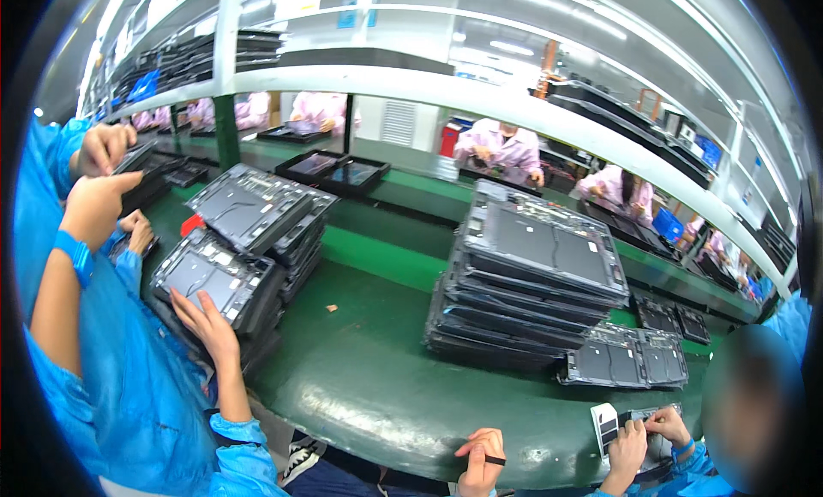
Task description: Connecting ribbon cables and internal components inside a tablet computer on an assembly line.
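My left hand (208, 325) lies with spread fingers on an open laptop base (214, 274), whose dark battery panels and circuit parts show. That base tops a low stack at the left of the table. Against it stands a higher stack, topped by another laptop base (249, 207). At the table's near edge, my right hand (482, 458) is curled, with a black band (495, 460) across it. Whatever its fingers may hold is hidden. Farther in, right of centre, a tall stack of laptop bases (523, 300) stands apart from both hands.
A co-worker's hands (101, 201) are raised at the left. At the right, another person's hands (647, 437) work on a part beside a white card (604, 428). Flat laptop bases (626, 357) lie by the tall stack. Black trays (334, 171) sit behind, below a shelf rail (360, 78).
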{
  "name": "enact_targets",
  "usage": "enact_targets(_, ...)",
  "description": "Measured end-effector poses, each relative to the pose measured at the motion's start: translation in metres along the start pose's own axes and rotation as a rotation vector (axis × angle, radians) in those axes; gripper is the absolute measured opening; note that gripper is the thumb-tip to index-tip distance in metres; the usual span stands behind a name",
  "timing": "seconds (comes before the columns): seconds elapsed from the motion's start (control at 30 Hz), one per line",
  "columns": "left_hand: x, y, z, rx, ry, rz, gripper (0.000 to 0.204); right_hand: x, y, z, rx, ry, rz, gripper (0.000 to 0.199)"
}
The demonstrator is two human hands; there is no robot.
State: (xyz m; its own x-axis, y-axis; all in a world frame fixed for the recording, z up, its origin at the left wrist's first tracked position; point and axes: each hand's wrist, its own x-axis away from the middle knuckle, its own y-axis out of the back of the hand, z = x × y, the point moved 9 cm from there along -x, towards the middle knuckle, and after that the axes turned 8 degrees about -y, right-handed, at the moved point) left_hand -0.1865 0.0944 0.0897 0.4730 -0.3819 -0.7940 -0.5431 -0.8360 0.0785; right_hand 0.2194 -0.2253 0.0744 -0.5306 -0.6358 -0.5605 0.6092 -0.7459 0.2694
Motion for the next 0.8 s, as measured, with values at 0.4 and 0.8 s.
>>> enact_targets(0.4,0.054,-0.137,-0.303,0.597,-0.275,0.593,0.049,-0.125,0.113,-0.028,-0.418,-0.27,-0.556,0.038)
enact_targets(0.8,0.114,-0.156,-0.392,0.849,-0.174,1.207,0.058,-0.218,0.155,-0.053,-0.013,-0.389,-0.445,0.042)
